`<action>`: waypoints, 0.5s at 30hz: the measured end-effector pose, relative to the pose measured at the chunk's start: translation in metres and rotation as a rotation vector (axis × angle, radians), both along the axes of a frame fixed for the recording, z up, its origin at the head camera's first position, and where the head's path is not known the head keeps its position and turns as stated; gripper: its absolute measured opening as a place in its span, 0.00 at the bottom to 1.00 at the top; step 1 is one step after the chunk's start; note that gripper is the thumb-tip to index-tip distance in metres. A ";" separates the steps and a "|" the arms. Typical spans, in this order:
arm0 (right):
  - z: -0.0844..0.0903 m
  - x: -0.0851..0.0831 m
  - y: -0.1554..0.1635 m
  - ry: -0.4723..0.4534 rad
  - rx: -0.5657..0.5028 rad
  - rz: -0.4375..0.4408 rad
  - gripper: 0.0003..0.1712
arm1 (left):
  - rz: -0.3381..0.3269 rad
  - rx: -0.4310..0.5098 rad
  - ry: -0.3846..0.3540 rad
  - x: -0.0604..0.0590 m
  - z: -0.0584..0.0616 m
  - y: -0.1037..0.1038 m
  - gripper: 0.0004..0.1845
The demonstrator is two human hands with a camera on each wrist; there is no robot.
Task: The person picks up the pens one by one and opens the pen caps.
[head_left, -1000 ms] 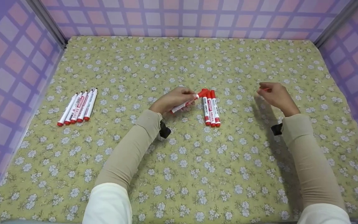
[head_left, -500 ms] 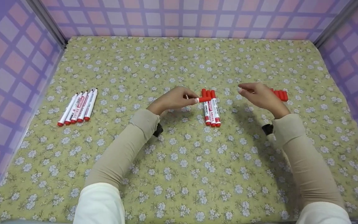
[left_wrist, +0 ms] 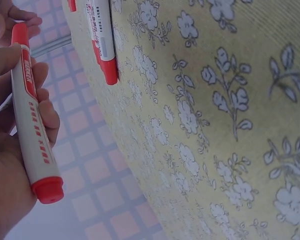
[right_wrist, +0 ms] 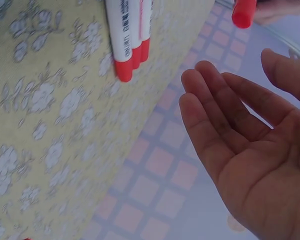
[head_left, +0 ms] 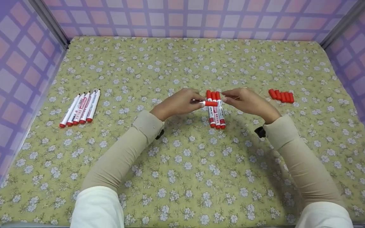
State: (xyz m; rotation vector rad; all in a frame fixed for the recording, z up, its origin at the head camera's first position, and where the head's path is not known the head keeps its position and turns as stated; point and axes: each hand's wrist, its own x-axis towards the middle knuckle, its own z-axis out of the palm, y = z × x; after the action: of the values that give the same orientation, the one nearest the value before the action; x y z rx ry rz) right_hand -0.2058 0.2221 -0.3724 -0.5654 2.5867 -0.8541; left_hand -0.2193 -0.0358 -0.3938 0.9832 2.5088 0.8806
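In the head view, the left hand (head_left: 177, 104) sits at the middle of the frame, fingers curled round a red-capped marker (head_left: 206, 103) that lies crosswise with its cap pointing right. The right hand (head_left: 247, 100) is just right of it, fingers relaxed and holding nothing, its fingertips near the cap. Below the two hands a row of capped markers (head_left: 215, 109) lies on the flowered counter (head_left: 182, 177). At the left, a group of uncapped markers (head_left: 80, 108) lies side by side; at the right, well apart, a cluster of loose red caps (head_left: 281, 96).

In the left wrist view, the left hand (left_wrist: 10, 150) grips the marker (left_wrist: 34, 120) upright along the left edge, cap at the top. Capped markers (left_wrist: 102, 42) lie on the cloth at upper centre.

In the right wrist view, the right hand (right_wrist: 250, 150) fills the lower right, palm showing, fingers loosely spread and empty. The held marker's cap (right_wrist: 244, 12) shows at the top right, the capped markers (right_wrist: 130, 35) at upper left.
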 end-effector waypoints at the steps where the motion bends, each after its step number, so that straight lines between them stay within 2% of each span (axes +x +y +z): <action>1: 0.000 0.000 -0.003 0.002 -0.005 0.012 0.27 | -0.001 -0.007 0.013 0.000 0.000 0.001 0.17; 9: 0.001 0.004 -0.027 0.090 0.005 0.140 0.20 | -0.019 -0.074 0.140 0.005 0.005 0.002 0.17; 15: 0.003 0.005 -0.041 0.078 0.073 0.189 0.21 | -0.035 -0.121 0.213 0.009 0.007 0.003 0.18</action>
State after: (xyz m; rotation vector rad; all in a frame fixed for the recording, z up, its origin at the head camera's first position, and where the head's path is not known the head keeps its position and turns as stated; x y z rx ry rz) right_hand -0.2009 0.1806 -0.3690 -0.8208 2.5703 -0.6853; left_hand -0.2106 -0.0326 -0.3864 1.1301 2.6748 0.6351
